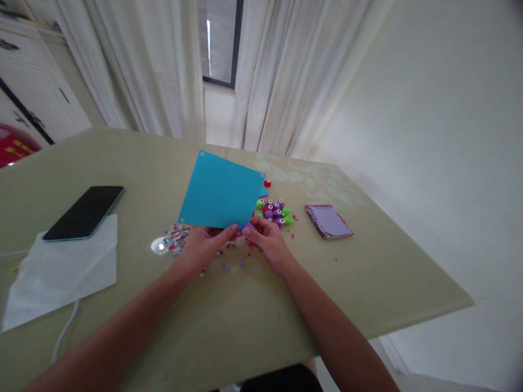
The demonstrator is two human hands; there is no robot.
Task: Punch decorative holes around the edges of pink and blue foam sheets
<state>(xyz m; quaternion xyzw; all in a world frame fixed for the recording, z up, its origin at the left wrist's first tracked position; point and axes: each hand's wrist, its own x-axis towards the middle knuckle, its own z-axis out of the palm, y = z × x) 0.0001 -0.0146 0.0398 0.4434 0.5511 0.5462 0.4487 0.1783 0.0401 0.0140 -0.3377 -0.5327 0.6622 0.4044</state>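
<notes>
My left hand [206, 244] grips the lower edge of a square blue sheet [223, 190], its thumb near the bottom right corner. Small holes show at three of the sheet's corners. My right hand [267, 242] pinches a small purple piece [248, 226] at that same bottom right corner; the fingers partly hide it, and I cannot tell if it is fixed to the sheet. Just beyond the right hand lies a cluster of purple, red and green pieces with eye-like tops [274, 212]. Under and beside the left hand spreads a pile of tiny coloured bits [176, 238].
A stack of purple and red sheets [329, 222] lies to the right. On the left a black phone [84, 212] rests partly on white paper [69, 272], near a white cable [65, 332]. A shiny clear disc [159, 245] sits beside the bits. Curtains [155, 71] hang behind the table [392, 272].
</notes>
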